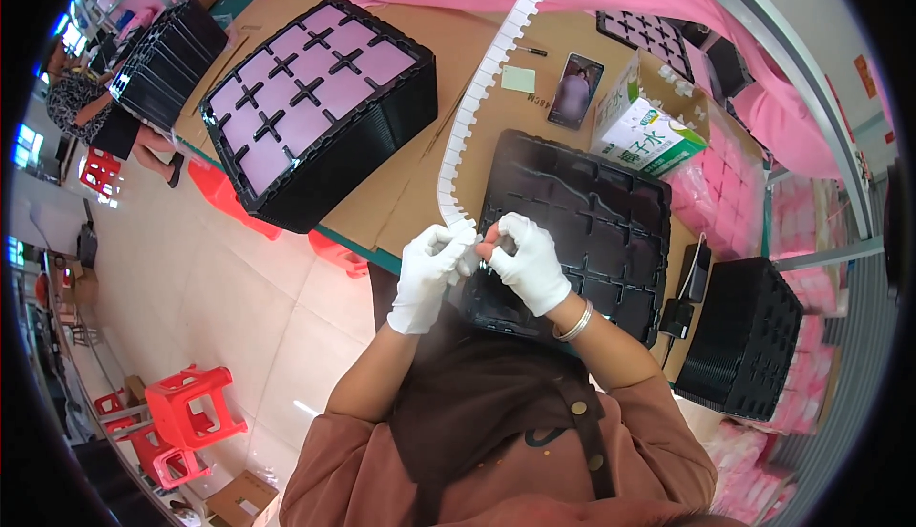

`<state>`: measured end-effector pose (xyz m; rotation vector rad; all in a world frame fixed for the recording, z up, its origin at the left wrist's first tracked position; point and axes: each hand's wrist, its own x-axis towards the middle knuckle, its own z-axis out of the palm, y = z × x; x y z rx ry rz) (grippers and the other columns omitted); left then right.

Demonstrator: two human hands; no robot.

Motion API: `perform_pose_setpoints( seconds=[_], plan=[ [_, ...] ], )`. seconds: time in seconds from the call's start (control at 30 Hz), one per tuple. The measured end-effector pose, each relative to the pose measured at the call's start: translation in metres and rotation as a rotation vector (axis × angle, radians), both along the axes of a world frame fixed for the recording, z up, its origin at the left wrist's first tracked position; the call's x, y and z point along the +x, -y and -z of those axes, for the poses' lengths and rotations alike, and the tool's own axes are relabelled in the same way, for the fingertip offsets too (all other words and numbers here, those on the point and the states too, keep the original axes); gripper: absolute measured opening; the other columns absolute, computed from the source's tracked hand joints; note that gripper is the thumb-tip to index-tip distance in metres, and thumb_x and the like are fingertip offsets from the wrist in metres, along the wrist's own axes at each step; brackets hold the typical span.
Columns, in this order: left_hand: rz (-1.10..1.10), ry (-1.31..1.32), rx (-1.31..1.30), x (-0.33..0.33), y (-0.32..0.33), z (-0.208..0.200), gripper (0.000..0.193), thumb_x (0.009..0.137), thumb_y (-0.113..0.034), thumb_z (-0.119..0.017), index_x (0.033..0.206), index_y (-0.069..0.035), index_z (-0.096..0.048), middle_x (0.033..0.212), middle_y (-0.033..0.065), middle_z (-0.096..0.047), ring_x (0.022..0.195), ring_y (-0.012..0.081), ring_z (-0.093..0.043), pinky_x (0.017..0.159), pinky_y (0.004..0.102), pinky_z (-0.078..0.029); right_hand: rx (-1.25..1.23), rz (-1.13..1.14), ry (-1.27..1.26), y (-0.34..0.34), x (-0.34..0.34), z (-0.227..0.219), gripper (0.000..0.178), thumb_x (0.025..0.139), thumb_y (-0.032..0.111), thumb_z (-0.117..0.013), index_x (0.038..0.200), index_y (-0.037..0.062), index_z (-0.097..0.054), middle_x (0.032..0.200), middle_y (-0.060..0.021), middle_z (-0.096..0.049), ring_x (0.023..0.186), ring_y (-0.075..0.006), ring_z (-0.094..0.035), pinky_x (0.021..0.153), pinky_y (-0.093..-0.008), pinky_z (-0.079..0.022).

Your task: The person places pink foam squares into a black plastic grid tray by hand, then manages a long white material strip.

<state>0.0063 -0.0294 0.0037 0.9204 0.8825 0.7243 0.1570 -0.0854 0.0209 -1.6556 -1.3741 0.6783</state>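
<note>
- evidently, the white notched strip (462, 126) met the hands at its lower end, above the near edge of the bench (405, 188).
- its long axis ran away from the person, rising from the hands toward the far edge and bowing toward the right there.
- the left grip (426, 274), white-gloved, was closed with fingertips pinched on that lower end, so the left hand was the nearer of the two.
- the right grip (530, 265), gloved with bare fingertips showing, was curled just right of the strip's end; whether it pinched anything could not be told.
- the strip's free length lay beyond both hands, mostly ahead of the left one.
- below the right hand, a black compartment tray (611, 227) sat along the near edge.
- a stack of black trays with pink pads (386, 131) stood farther left; a phone (575, 91) and an open carton (644, 136) lay toward the far edge.
</note>
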Motion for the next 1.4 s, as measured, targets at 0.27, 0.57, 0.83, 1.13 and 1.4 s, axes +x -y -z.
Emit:
perform_pose_setpoints(
  seconds=[0.27, 0.57, 0.83, 1.13, 1.4],
  plan=[
    [0.004, 0.007, -0.057, -0.003, 0.001, 0.020, 0.019, 0.089, -0.020, -0.065, 0.079, -0.004, -0.059, 0.062, 0.0011, -0.058, 0.051, 0.0045, -0.047, 0.048, 0.0175, -0.035, 0.384, -0.087, 0.316, 0.005, 0.000, 0.016, 0.020, 0.069, 0.008, -0.075, 0.071, 0.0069, -0.056, 0.068, -0.0073, -0.055, 0.060, -0.0262, -0.051, 0.056, -0.0365, -0.041],
    [-0.185, -0.058, -0.112, -0.021, -0.011, 0.036, 0.021, 0.087, -0.020, -0.067, 0.076, -0.006, -0.057, 0.063, 0.0020, -0.059, 0.047, 0.0030, -0.042, 0.044, 0.0168, -0.030, 0.070, -0.188, 0.520, 0.021, 0.021, 0.028, 0.015, 0.073, 0.017, -0.071, 0.071, 0.0099, -0.058, 0.068, -0.0069, -0.056, 0.067, -0.0274, -0.056, 0.063, -0.0400, -0.043],
    [-0.195, -0.017, -0.121, -0.025, -0.003, 0.039, 0.022, 0.087, -0.023, -0.068, 0.077, -0.007, -0.056, 0.064, 0.0027, -0.059, 0.049, 0.0037, -0.045, 0.046, 0.0169, -0.031, -0.369, -0.087, 0.524, 0.018, 0.022, 0.042, 0.031, 0.068, 0.026, -0.077, 0.082, 0.0076, -0.057, 0.082, -0.0123, -0.061, 0.081, -0.0338, -0.062, 0.069, -0.0425, -0.047],
    [-0.129, 0.047, -0.138, -0.020, 0.007, 0.038, 0.018, 0.088, -0.022, -0.067, 0.081, -0.009, -0.057, 0.066, 0.0021, -0.058, 0.050, 0.0044, -0.046, 0.047, 0.0170, -0.033, -0.468, -0.280, 0.271, -0.007, 0.038, 0.033, 0.026, 0.075, 0.024, -0.073, 0.088, 0.0049, -0.061, 0.087, -0.0149, -0.066, 0.079, -0.0287, -0.064, 0.069, -0.0360, -0.048],
    [-0.013, 0.136, -0.078, -0.007, 0.026, 0.032, 0.014, 0.091, -0.016, -0.063, 0.085, -0.006, -0.056, 0.076, 0.0033, -0.060, 0.063, 0.0068, -0.054, 0.054, 0.0193, -0.042, -0.234, -0.026, -0.751, 0.018, -0.004, 0.053, 0.021, 0.084, 0.014, -0.070, 0.098, -0.0002, -0.064, 0.088, -0.0011, -0.065, 0.081, -0.0074, -0.058, 0.074, -0.0226, -0.046]
  ],
)
